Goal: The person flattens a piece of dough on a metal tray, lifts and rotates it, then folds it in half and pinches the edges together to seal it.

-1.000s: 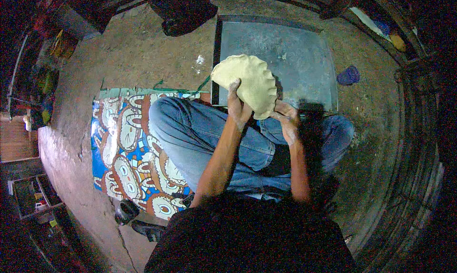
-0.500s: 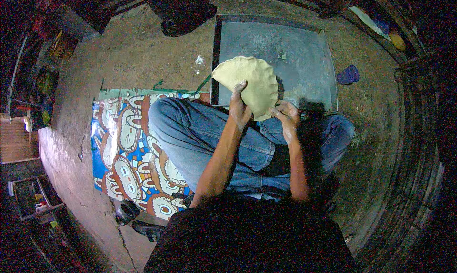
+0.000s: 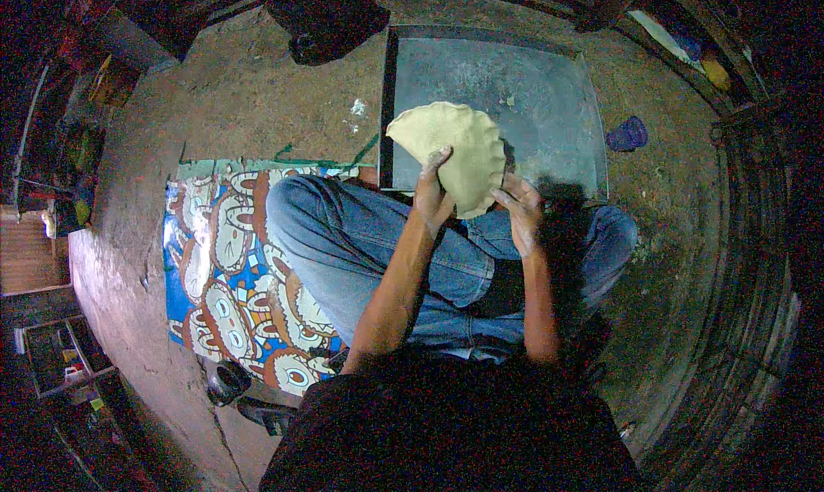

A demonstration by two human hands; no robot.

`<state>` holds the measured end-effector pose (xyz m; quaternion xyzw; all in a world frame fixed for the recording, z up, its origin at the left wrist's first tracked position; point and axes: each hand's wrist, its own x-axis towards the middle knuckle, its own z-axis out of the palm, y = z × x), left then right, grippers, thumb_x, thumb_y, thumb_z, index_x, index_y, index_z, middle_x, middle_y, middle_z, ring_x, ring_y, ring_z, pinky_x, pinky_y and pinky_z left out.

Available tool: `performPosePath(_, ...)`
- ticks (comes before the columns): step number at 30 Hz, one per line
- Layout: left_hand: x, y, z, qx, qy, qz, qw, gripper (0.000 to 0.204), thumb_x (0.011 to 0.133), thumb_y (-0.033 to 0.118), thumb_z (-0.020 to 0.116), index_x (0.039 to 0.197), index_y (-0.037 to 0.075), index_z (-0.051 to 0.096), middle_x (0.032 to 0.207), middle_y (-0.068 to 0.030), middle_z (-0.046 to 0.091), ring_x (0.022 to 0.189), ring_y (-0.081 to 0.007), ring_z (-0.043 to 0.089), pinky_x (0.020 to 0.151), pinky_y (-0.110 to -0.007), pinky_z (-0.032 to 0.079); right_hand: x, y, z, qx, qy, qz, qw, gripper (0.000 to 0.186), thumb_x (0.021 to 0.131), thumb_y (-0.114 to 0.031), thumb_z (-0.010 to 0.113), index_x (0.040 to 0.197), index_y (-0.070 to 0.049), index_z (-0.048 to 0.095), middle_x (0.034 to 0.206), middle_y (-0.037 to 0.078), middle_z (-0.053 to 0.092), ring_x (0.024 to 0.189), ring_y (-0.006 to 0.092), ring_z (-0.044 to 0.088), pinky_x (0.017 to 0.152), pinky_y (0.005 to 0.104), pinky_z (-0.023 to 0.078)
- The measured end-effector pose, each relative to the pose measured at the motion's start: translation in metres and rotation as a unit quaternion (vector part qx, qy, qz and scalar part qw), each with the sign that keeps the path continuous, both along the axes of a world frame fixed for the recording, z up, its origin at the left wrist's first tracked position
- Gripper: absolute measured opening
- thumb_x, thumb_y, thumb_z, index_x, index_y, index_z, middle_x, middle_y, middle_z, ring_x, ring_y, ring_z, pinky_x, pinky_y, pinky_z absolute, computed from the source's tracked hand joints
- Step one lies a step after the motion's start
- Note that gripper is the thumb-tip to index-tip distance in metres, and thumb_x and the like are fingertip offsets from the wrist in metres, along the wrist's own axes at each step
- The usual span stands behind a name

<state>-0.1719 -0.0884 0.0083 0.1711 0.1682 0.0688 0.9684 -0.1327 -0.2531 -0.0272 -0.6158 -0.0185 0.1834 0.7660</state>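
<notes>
The rim of the dough (image 3: 468, 153) appears to be in the middle of being crimped, judging by the scallops along its curved edge and by the fingers set at its lower right end. The dough is held up in the air over the near left part of the tray (image 3: 554, 97), tilted, with its straight edge turned toward the lower left. It is gripped by the left hand (image 3: 434, 193), whose thumb is laid across the near face while the other fingers are mostly hidden behind. The rim is pinched narrowly by the right hand (image 3: 522, 210), thumb in front and a fingertip apparently behind. For the next pinch, a small, even fold and a light press seem to be called for, with the sheet kept steady so that it is neither stretched nor torn. A half-moon is formed by the dough, pale yellow, matt and finely grained, soft and pliable by its look; whether anything is enclosed cannot be told. The hands are dusted with something white and powdery. The tray is grey, flat and rectangular, scuffed and rimmed by raised sides. Faded, creased denim is seen in the jeans (image 3: 343, 250), and a glossy, printed surface in the mat (image 3: 199, 273).
</notes>
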Motion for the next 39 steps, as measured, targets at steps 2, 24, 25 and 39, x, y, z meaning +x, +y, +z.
performPosePath(2, 0.003, -0.003, -0.005, 0.018, -0.004, -0.011, 1.000, 0.052, 0.086, 0.026, 0.061, 0.128, 0.000, 0.043, 0.121, -0.0175, 0.056, 0.106, -0.0321, 0.060, 0.092, -0.045, 0.050, 0.004, -0.001, -0.011, -0.044, -0.004, -0.003, 0.999, 0.037, 0.077, -0.003, 0.070, 0.113, 0.001, 0.058, 0.100, 0.007, 0.067, 0.092, 0.0155, 0.062, 0.080, 0.0283, 0.049)
performPosePath(24, 0.000, -0.003, -0.008, 0.031, -0.015, -0.032, 0.999, 0.055, 0.085, 0.029, 0.061, 0.129, 0.000, 0.044, 0.121, -0.0176, 0.057, 0.108, -0.0319, 0.059, 0.091, -0.045, 0.050, 0.014, -0.012, 0.026, -0.063, -0.004, 0.102, 0.993, 0.031, 0.079, -0.004, 0.068, 0.108, 0.001, 0.062, 0.103, 0.010, 0.067, 0.094, 0.0183, 0.064, 0.086, 0.0316, 0.049)
performPosePath(25, 0.001, -0.005, -0.009, 0.032, -0.011, -0.029, 0.999, 0.055, 0.085, 0.028, 0.062, 0.128, 0.000, 0.043, 0.121, -0.0177, 0.057, 0.107, -0.0319, 0.060, 0.091, -0.045, 0.050, 0.017, -0.015, 0.012, -0.066, -0.009, 0.084, 0.994, 0.030, 0.079, -0.003, 0.068, 0.108, 0.001, 0.062, 0.101, 0.010, 0.068, 0.094, 0.0180, 0.064, 0.086, 0.0315, 0.049)
performPosePath(39, -0.003, -0.004, 0.003, -0.013, -0.012, -0.028, 0.999, 0.052, 0.085, 0.025, 0.062, 0.127, -0.001, 0.045, 0.121, -0.0193, 0.057, 0.106, -0.0325, 0.061, 0.091, -0.045, 0.050, 0.010, -0.008, 0.042, -0.030, -0.021, 0.068, 0.997, 0.031, 0.076, -0.006, 0.071, 0.105, 0.001, 0.063, 0.097, 0.008, 0.067, 0.090, 0.0165, 0.063, 0.081, 0.0296, 0.050)
